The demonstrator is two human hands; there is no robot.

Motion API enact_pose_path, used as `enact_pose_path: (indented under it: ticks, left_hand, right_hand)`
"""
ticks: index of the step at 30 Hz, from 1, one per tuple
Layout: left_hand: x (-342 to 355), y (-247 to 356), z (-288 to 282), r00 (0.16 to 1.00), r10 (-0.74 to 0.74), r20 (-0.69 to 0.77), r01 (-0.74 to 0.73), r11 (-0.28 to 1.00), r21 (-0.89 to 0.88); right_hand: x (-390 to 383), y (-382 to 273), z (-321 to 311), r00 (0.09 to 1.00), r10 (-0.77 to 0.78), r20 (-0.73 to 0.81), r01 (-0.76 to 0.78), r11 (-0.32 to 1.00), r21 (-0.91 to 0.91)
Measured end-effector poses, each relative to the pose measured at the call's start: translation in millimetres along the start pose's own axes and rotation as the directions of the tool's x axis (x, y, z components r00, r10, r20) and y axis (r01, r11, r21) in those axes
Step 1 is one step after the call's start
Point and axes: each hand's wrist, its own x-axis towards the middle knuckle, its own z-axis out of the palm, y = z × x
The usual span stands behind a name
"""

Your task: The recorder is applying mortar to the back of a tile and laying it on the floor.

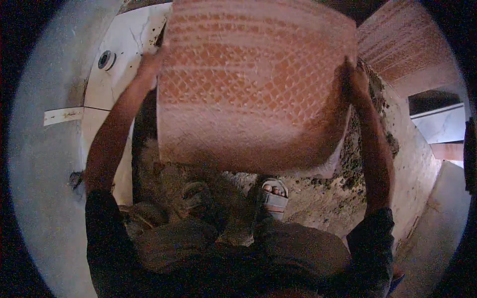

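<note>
A large tile (258, 94) fills the upper middle, its reddish-brown back with a raised grid pattern facing me. My left hand (151, 69) is closed on its left edge, and my right hand (352, 79) grips the opposite edge; the fingers of both are partly hidden or in shadow. The tile is held up in front of my knees, over a strip of rough, dirt-covered floor (318, 198).
Pale tiles (107, 92) lie on the left, with a small round spool-like thing (106, 60) on them. Another reddish-backed tile (412, 49) stands at the upper right. Clumps of dark mortar or soil (354, 154) line the right side. My sandalled foot (274, 198) is below.
</note>
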Motion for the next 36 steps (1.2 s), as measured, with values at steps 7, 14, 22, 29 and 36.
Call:
enact_pose_path:
  ticks: [7,14,22,29,36]
  left_hand:
    - [11,-90,-2,0.995,-0.094,-0.029,0.095,0.994,0.058]
    - [16,-115,-6,0.993,-0.027,-0.114,0.043,0.990,0.137]
    - [-40,0,-16,0.993,0.118,0.010,-0.094,0.734,0.672]
    - [-197,112,-71,0.988,0.051,0.148,-0.154,0.493,0.856]
    - [-420,110,-139,0.766,-0.107,-0.634,0.564,0.587,0.581]
  right_hand:
    - [-11,20,93,0.876,0.466,0.124,-0.463,0.741,0.487]
    - [-5,49,93,0.993,0.097,0.063,-0.115,0.903,0.414]
    - [-12,-40,0,0.963,-0.108,-0.246,0.146,0.979,0.143]
    - [-55,-215,12,0.781,-0.569,0.258,0.456,0.802,0.387]
    - [-127,-366,47,0.011,-0.943,0.331,0.740,0.230,0.632]
